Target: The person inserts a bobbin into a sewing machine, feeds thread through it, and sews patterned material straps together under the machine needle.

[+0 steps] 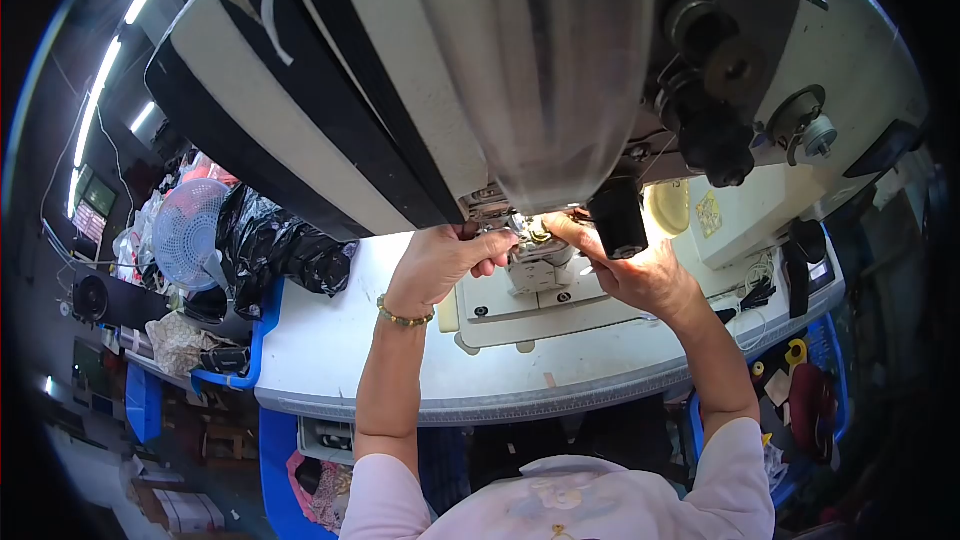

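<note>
A large sewing machine (745,210) stands on a white table (310,340), its head filling the upper part of the view. My left hand (445,262), with a beaded bracelet on the wrist, is at the left of the lit needle area (535,240). Its thumb and index finger are pinched together; anything between them is too small to make out. My right hand (640,275) reaches in from the right, beside a black knob-like part (618,222). The right index finger touches small metal parts near the needle area, and its other fingers are partly hidden.
Black plastic bags (270,245) and a light blue perforated basket (190,230) lie beyond the table's left side. A blue bin (825,350) with tape rolls and a dark red item is at the lower right. Thin cables (757,280) lie on the table's right part.
</note>
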`<state>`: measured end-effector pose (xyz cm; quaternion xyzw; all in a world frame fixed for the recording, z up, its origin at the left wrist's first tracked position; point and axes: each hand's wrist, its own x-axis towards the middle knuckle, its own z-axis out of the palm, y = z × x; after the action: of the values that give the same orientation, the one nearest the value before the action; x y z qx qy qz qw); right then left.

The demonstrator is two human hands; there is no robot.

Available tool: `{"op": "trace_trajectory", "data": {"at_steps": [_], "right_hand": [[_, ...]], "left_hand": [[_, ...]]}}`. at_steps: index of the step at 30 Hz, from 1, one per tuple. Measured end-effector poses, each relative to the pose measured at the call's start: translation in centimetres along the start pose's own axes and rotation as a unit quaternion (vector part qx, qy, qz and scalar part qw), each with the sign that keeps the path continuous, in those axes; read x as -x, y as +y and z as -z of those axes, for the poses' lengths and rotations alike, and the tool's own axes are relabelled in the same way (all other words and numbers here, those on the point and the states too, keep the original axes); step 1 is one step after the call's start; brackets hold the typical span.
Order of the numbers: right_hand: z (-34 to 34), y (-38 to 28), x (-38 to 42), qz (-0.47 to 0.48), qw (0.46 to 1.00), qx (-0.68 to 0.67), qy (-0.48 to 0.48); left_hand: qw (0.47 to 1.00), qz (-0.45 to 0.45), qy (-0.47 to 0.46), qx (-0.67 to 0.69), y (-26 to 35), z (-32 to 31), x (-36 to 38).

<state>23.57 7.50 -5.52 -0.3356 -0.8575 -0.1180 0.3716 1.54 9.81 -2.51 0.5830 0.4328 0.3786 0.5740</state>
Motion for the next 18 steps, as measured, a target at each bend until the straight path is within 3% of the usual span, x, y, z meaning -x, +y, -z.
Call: {"op": "trace_trajectory", "data": {"at_steps": [5, 10, 18], "right_hand": [[0.8, -0.3, -0.4, -0.034, 0.998, -0.011, -0.044], [0.5, -0.2, -0.6, 0.023, 1.0, 0.014, 0.002], [1.0, -0.6, -0.6, -0.008, 1.0, 0.025, -0.013]], "left_hand": [[1.0, -0.004, 0.003, 0.004, -0.1, 0.1, 0.1], [1.0, 0.012, -0.009, 0.007, -0.8, 0.8, -0.6], [0.999, -0.005, -0.003, 0.032, -0.8, 0.2, -0.1]]}}
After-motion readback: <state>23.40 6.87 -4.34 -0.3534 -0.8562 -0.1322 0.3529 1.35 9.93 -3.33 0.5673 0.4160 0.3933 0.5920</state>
